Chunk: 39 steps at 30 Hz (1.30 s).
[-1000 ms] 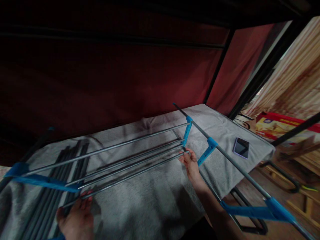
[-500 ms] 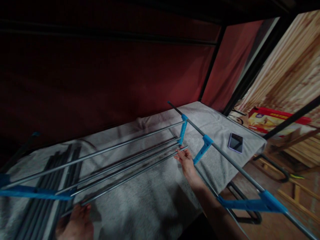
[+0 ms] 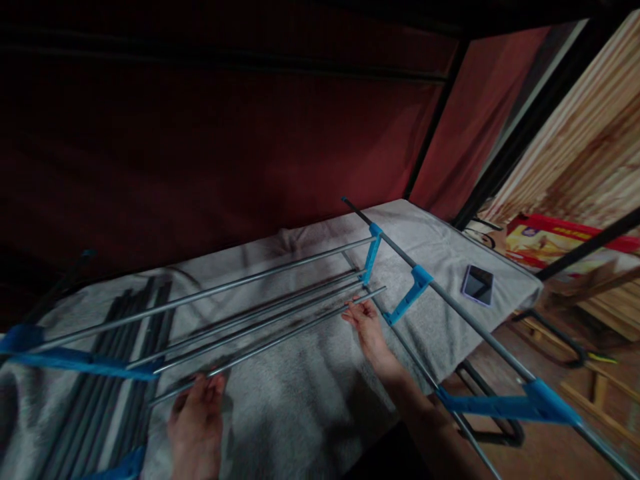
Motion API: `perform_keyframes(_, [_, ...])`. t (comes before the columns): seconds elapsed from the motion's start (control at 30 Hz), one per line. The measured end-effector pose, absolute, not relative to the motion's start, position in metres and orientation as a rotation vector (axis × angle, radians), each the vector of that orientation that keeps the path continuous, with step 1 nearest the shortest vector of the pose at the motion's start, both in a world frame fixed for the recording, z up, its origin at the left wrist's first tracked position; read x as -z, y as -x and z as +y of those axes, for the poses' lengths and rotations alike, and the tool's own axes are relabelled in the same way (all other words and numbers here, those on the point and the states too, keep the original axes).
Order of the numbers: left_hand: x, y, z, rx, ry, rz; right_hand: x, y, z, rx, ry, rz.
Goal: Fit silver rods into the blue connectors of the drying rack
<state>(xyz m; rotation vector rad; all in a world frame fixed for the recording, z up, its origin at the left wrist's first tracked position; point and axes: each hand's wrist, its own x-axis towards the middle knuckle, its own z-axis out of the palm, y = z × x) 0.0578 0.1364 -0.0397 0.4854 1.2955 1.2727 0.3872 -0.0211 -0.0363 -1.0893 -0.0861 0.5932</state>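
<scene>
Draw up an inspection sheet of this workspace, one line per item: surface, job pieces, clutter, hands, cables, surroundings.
Surface: wrinkled grey cloth, shadowed near the front.
Job pieces: thin silvery metal rod, its ends apparently clear of the brackets; silvery metal tube frame with blue plastic brackets.
Clutter: bundle of dark grey tubes at left, partly beneath the frame; dark-screened phone with purple edge at right.
Hands: left hand and right hand both grip the rod, one toward each end.
Cables: nothing seen for certain.
Surroundings: dark red fabric panel behind; red-and-yellow printed box beyond, at right.
</scene>
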Motion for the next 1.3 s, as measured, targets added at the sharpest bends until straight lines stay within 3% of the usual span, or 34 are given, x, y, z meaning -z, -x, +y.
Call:
perform_keyframes(0.27, [0.012, -0.132, 0.098, -1.166, -0.226, 1.256, 0.049, -0.376, -0.021, -0.675, 1.105, -0.057])
perform_keyframes(0.87, [0.055, -0.173, 0.062, -0.956, -0.623, 1.032, 0.084, -0.354, -0.023, -0.79, 1.094, -0.068])
perform_keyframes(1.03, [0.065, -0.176, 0.043, -0.877, -0.96, 1.075, 0.085, -0.356, -0.022, -0.777, 1.097, -0.043])
perform_keyframes(1.3, [0.065, -0.172, 0.039, -0.907, -2.073, 0.926, 0.09, -0.355, -0.022, -0.765, 1.107, -0.095])
